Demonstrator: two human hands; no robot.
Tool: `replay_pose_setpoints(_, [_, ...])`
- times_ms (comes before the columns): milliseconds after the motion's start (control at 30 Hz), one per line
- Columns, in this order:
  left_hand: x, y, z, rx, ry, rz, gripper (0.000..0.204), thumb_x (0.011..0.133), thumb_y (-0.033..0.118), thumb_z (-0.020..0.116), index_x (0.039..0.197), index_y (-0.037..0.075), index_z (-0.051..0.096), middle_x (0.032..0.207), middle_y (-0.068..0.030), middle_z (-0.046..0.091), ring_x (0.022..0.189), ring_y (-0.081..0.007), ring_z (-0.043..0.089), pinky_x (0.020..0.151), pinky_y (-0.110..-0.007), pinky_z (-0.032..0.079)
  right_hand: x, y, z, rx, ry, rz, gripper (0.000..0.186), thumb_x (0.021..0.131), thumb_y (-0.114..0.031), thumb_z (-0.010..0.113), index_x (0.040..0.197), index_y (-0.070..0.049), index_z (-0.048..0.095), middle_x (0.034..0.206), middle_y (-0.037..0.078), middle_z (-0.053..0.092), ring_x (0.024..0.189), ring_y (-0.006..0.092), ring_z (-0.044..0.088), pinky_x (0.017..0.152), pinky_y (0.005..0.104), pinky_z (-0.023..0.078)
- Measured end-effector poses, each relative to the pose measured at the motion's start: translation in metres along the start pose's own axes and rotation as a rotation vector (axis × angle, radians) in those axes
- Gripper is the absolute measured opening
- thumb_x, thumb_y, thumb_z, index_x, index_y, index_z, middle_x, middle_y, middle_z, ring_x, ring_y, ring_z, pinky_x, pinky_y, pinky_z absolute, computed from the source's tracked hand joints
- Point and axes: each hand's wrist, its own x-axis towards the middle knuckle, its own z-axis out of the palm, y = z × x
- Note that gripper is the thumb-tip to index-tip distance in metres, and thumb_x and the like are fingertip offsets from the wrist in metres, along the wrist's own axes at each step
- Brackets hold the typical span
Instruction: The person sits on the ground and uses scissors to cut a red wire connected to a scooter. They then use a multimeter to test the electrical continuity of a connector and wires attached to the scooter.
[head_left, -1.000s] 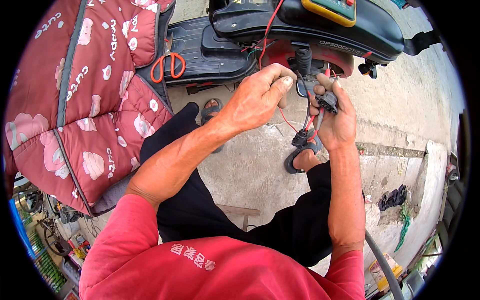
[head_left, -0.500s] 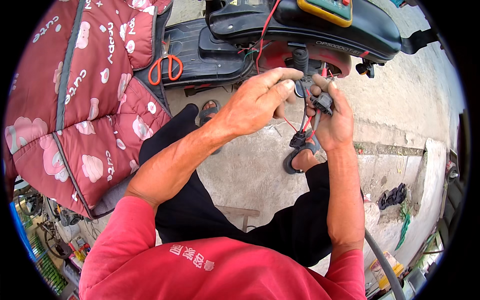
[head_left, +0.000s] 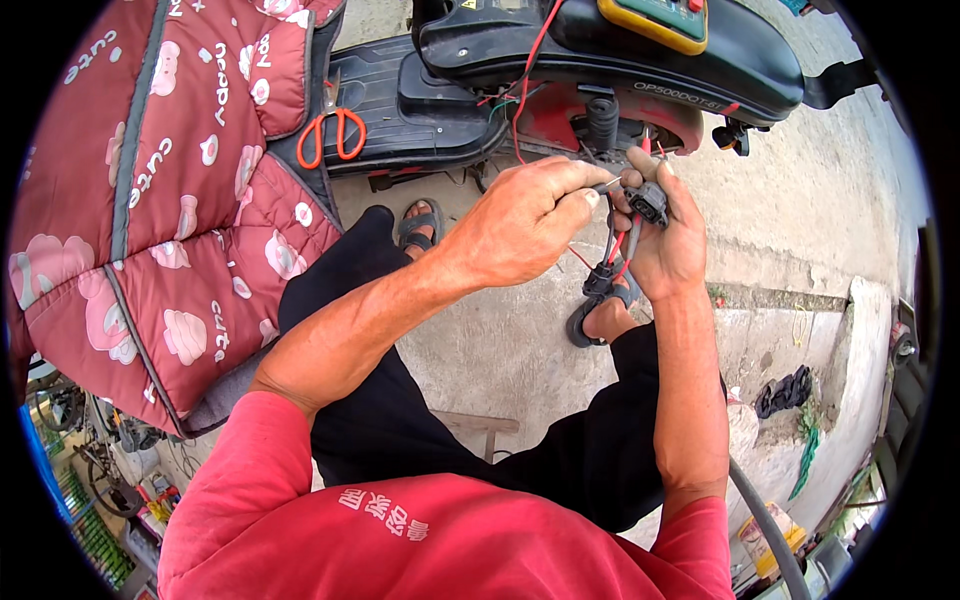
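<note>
My left hand (head_left: 535, 215) pinches a dark wire (head_left: 602, 188) between thumb and forefinger, its thin pale tip pointing at my right hand. My right hand (head_left: 668, 235), palm up, is closed around a black plug connector (head_left: 648, 204) with red and dark leads. Near its fingertips a red probe-like piece (head_left: 647, 142) sticks up. Just below, a second black connector (head_left: 598, 279) hangs on red and black wires. Both hands are in front of the scooter's rear wheel area, beside a black shock absorber (head_left: 602, 122). Fingers partly hide the wire ends.
A black electric scooter (head_left: 620, 75) lies across the far side, with a green-and-yellow meter (head_left: 655, 22) on its seat. Orange-handled scissors (head_left: 333, 137) rest on the footboard. A red padded cover (head_left: 190, 200) hangs at left. A loose red wire (head_left: 524, 90) dangles.
My left hand has lowered slightly, and its thumb and forefinger now pinch the dark wire beside my right fingers. The connector in my right hand has turned a little, showing its open face.
</note>
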Motion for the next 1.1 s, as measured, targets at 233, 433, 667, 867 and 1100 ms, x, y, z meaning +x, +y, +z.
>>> replay_pose_setpoints(233, [-0.002,0.008,0.005,0.026,-0.025,-0.186,0.016,0.091,0.011,0.067,0.098,-0.001,0.058,0.079,-0.0074,0.069,0.067,-0.0088,0.062,0.059,-0.025,0.048,-0.002,0.001,0.005,0.021,0.059,0.022,0.04,0.1,-0.03,0.051,0.123,0.002,0.059,0.092,0.003,0.062,0.08,0.0162,0.055,0.068,0.0298,0.042])
replay_pose_setpoints(433, [-0.004,0.008,0.011,0.049,-0.012,-0.16,0.017,0.09,0.012,0.069,0.098,0.0,0.06,0.076,-0.0077,0.07,0.068,-0.008,0.061,0.06,-0.027,0.047,-0.002,0.005,0.005,0.021,0.054,0.023,0.039,0.1,-0.031,0.051,0.121,0.002,0.06,0.092,0.003,0.062,0.082,0.017,0.057,0.067,0.0293,0.044])
replay_pose_setpoints(667, [-0.003,0.002,0.013,0.055,0.017,-0.167,0.017,0.09,0.013,0.068,0.096,0.0,0.059,0.072,-0.0065,0.067,0.062,-0.0074,0.058,0.054,-0.027,0.045,-0.002,0.01,0.007,-0.068,0.089,-0.013,0.038,0.101,-0.033,0.052,0.118,0.0,0.062,0.093,0.003,0.061,0.082,0.0155,0.057,0.069,0.0291,0.046])
replay_pose_setpoints(867, [-0.003,0.006,0.015,0.042,0.037,-0.257,0.017,0.089,0.012,0.068,0.094,0.0,0.058,0.068,-0.0054,0.064,0.052,-0.0069,0.053,0.045,-0.027,0.04,-0.008,0.02,0.016,-0.097,0.18,-0.051,0.039,0.101,-0.033,0.052,0.114,0.002,0.062,0.093,0.004,0.058,0.083,0.014,0.056,0.073,0.0294,0.047])
replay_pose_setpoints(1100, [-0.003,0.006,0.016,0.029,0.041,-0.303,0.017,0.089,0.012,0.069,0.089,0.0,0.057,0.067,-0.0054,0.063,0.052,-0.0072,0.053,0.046,-0.026,0.041,-0.01,0.031,0.017,-0.126,0.187,-0.091,0.039,0.101,-0.032,0.051,0.113,0.003,0.063,0.093,0.004,0.056,0.086,0.0124,0.054,0.079,0.0282,0.046])
